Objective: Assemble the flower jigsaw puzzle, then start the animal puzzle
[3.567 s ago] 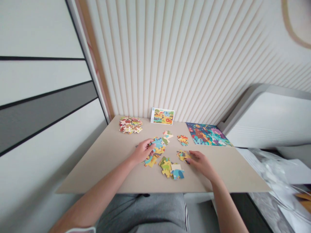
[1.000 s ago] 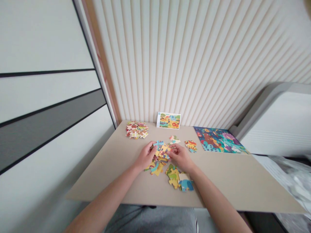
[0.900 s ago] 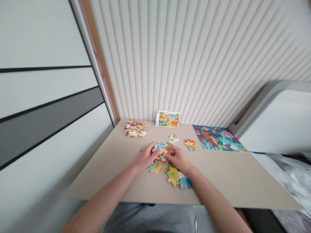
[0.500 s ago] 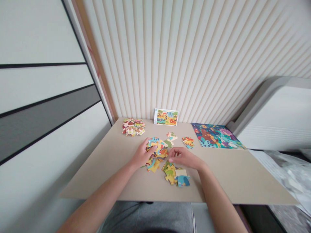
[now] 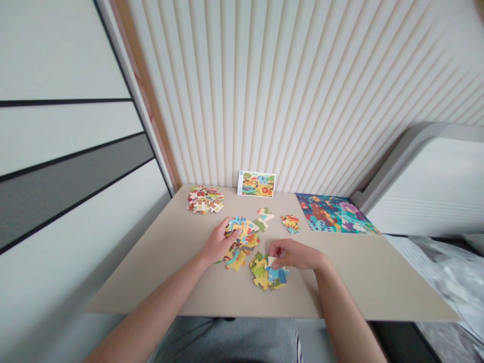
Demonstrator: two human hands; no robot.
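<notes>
- My left hand (image 5: pixel 219 242) is closed round a puzzle stack (image 5: pixel 245 230), mid-frame, thumb on top, other fingers mostly hidden.
- My right hand (image 5: pixel 297 254) pinches the elephant piece (image 5: pixel 279 276), lower centre; whether it's off the green pieces (image 5: pixel 259 271), I can't tell.
- Light, stiff card, I'd judge: take edges, spare the tabs.
- Far right, clear plastic (image 5: pixel 442 267) runs out of frame.

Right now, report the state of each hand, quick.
Left hand: closed, holding a bunch of puzzle pieces.
Right hand: fingers curled at the blue piece; whether it grips it cannot be told.
</notes>
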